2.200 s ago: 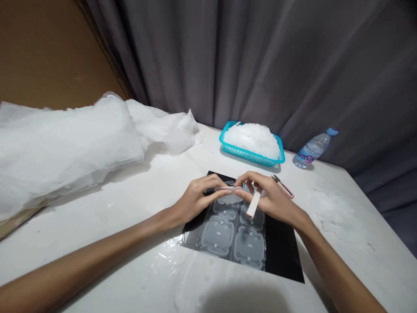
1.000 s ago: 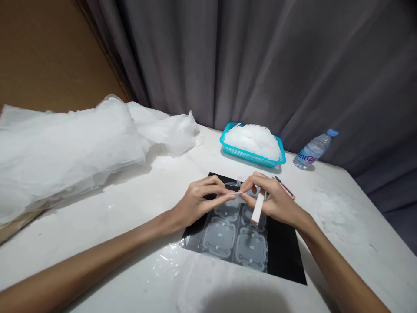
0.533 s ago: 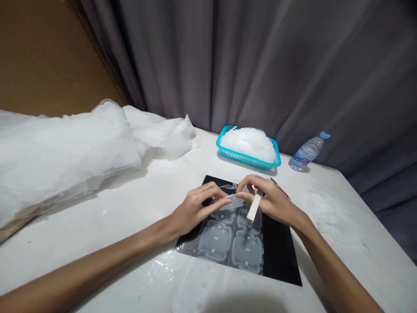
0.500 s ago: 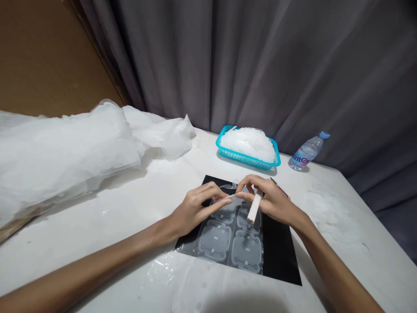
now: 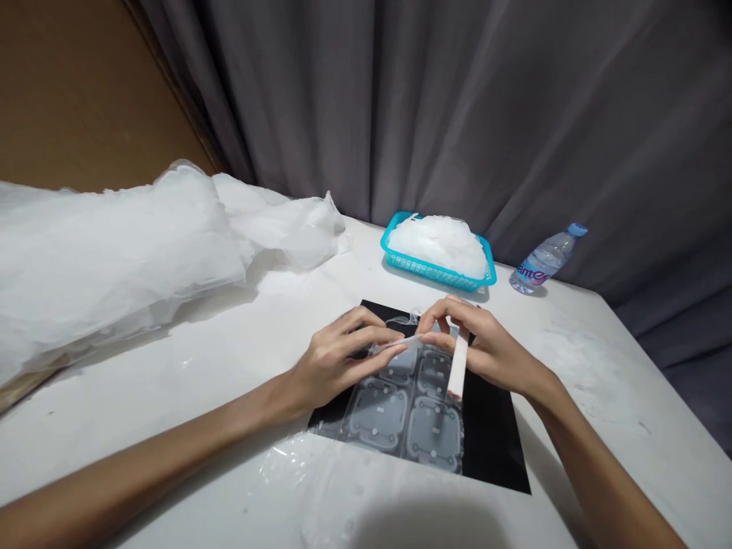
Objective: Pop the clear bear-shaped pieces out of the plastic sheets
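Observation:
My left hand and my right hand meet over a black sheet. Between their fingertips they pinch a thin, whitish translucent piece, its exact kind unclear. Tucked in my right hand, a flat white stick with a reddish tip points down toward me. Beneath the hands lies a clear plastic sheet of rounded square shapes, spread on the black sheet. A loose bit of clear film sits just beyond the fingertips.
A turquoise basket heaped with white fluffy material stands at the back. Right of it is a water bottle. Large clear bags of white material cover the left side. A grey curtain hangs behind the white table.
The white stick in my right hand has swung more upright. My left fingers have shifted slightly along the translucent piece. The whole view has tilted a little.

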The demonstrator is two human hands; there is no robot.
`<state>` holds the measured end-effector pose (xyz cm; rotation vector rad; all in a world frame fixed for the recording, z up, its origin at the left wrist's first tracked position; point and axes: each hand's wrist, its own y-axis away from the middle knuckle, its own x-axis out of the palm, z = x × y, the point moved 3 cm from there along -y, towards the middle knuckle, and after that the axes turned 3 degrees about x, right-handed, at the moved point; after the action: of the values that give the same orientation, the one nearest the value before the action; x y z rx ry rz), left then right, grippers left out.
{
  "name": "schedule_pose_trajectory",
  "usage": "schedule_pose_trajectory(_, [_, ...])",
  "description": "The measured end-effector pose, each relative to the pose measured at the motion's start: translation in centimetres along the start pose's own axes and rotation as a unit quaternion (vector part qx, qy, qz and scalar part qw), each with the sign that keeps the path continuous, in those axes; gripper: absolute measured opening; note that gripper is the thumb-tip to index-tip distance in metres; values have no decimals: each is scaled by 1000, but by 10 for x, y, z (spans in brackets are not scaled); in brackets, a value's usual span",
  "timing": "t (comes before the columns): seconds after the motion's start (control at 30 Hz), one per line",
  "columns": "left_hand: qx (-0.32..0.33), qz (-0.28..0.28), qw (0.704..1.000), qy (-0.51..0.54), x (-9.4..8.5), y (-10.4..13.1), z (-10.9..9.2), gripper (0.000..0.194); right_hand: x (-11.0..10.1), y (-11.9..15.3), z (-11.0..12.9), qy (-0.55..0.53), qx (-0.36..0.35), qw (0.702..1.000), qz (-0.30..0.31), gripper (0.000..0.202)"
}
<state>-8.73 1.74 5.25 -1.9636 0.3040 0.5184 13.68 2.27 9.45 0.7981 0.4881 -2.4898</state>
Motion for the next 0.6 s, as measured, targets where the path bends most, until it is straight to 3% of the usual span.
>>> schedule_pose_trajectory(0.23, [-29, 2, 999, 28, 2, 1, 0, 22, 3, 1, 0, 9, 4, 1000, 14, 12])
schedule_pose_trajectory(0.43, [-112, 11, 992, 63, 8, 1, 9, 14, 2, 1, -6, -32, 20, 999, 5, 11])
schedule_pose_trajectory(0.6, [-119, 10, 990, 81, 9, 2, 13, 12, -3, 3, -10, -6, 37, 999, -5, 9])
